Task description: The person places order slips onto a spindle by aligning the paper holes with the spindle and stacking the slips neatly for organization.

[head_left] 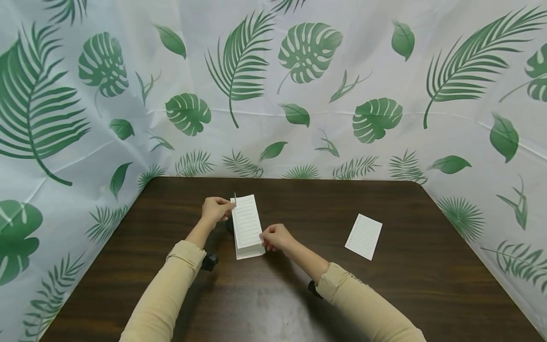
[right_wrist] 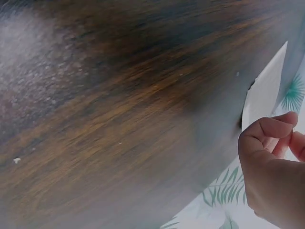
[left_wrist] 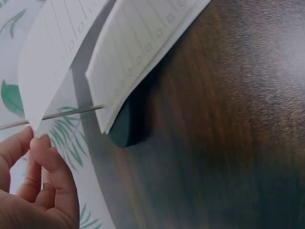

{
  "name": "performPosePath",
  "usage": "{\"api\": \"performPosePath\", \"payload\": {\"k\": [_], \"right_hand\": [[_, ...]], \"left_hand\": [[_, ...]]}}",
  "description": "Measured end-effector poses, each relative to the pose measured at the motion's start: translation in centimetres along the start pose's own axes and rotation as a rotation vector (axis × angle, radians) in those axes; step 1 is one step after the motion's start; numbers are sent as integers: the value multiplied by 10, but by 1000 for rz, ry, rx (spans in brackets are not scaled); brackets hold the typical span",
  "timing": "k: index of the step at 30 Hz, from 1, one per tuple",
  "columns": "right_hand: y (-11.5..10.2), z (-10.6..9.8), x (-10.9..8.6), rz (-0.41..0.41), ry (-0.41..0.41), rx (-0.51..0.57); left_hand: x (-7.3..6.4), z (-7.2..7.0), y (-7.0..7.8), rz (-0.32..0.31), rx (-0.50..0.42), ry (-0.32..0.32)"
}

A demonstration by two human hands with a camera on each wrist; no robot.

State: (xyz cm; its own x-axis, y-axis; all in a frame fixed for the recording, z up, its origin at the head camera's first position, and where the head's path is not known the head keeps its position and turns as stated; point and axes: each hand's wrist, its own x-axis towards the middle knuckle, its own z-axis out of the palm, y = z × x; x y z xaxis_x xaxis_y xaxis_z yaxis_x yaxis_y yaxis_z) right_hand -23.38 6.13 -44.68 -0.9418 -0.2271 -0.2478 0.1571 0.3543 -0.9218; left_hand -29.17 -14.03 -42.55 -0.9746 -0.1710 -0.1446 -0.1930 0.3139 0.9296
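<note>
A metal spike [left_wrist: 71, 112] rises from a dark rounded base [left_wrist: 125, 128]. Threaded on it near one corner is a stack of lined paper sheets [left_wrist: 127, 59]. Above that stack, one more lined sheet [head_left: 247, 221] is raised, with the spike through its corner. My left hand [head_left: 216, 209] pinches this corner between thumb and forefinger, right beside the spike. At the sheet's near right corner, my right hand [head_left: 278, 237] pinches its edge with curled fingers. The right wrist view shows white paper [right_wrist: 265, 90] beyond those fingers, which hide the gripped corner.
A separate lined sheet [head_left: 364, 236] lies flat on the dark wooden table [head_left: 410, 285], right of both hands. Behind the table hangs a white curtain [head_left: 256, 142] printed with green leaves. Dark wrist devices sit at both cuffs.
</note>
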Motion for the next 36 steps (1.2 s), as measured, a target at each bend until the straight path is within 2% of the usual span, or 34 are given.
{"api": "performPosePath", "payload": {"k": [13, 19, 25, 33, 36], "right_hand": [[7, 0, -1, -37, -71, -123], [12, 1, 0, -70, -109, -225], [13, -1, 1, -105, -130, -317], [14, -1, 4, -146, -146, -543], [11, 0, 3, -147, -166, -634]], "left_hand": [[2, 8, -10, -1, 137, 33], [3, 10, -17, -8, 216, 25], [6, 14, -21, -29, 252, 21], [3, 17, -23, -56, 289, 17], [3, 19, -25, -46, 301, 16]]}}
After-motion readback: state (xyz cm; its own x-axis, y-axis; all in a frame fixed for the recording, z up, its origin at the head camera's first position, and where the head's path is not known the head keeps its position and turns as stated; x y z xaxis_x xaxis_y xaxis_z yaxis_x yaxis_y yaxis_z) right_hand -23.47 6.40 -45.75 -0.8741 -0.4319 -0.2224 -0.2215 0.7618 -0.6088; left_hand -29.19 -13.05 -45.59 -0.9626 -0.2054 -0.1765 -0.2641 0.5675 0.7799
